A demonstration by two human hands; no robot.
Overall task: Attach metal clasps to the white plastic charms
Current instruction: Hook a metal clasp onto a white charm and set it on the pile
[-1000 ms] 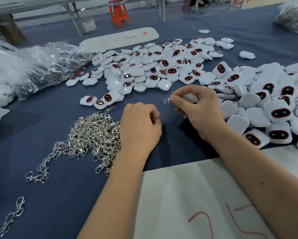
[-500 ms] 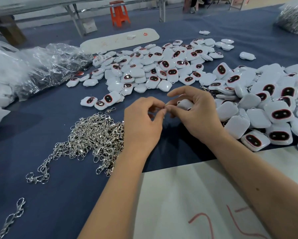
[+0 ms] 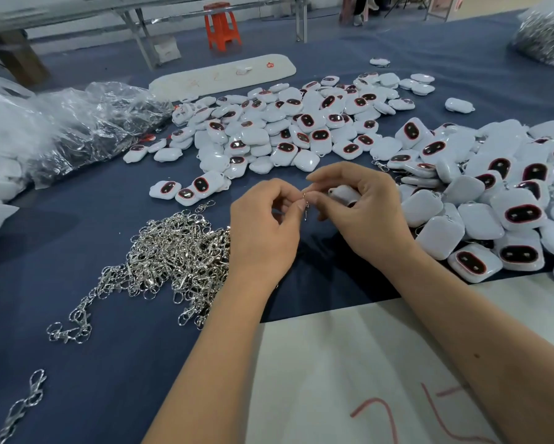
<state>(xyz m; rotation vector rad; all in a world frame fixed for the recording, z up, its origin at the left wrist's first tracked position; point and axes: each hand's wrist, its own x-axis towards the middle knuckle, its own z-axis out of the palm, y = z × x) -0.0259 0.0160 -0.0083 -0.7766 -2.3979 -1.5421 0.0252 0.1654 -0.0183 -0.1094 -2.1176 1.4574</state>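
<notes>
Blue-covered counter (image 3: 77,363) across nearly the whole frame. Open blue cloth at lower left and in a strip at centre, between the hands and the far heap of charms. White sheet (image 3: 349,379) with red marks over the near edge at lower right, under both forearms.

Heap of metal clasps (image 3: 173,254) at centre left, touching the left wrist; a short chain of them (image 3: 69,330) trailing toward lower left, and a separate pair (image 3: 22,405) near the lower left corner. Far heap of white charms (image 3: 285,129) at upper centre, three loose charms (image 3: 189,189) just in front of it. Second heap of charms (image 3: 493,200) at right, hard against the right hand. Crumpled clear plastic bags (image 3: 77,129) at upper left; another bag (image 3: 548,33) at the upper right corner. Long white board (image 3: 224,76) lying beyond the far heap. Orange stool (image 3: 221,25) on the floor past the counter's far edge.

Left hand (image 3: 263,232) at centre, grip closed: thumb and forefinger pinching a single clasp (image 3: 306,208), its lower part hanging below the fingertips. Right hand (image 3: 362,213) just beside, fingertips meeting the left's at the clasp's top; grip curled round one white charm (image 3: 344,193), only partly visible between the fingers. Cannot tell whether clasp and charm are joined.
</notes>
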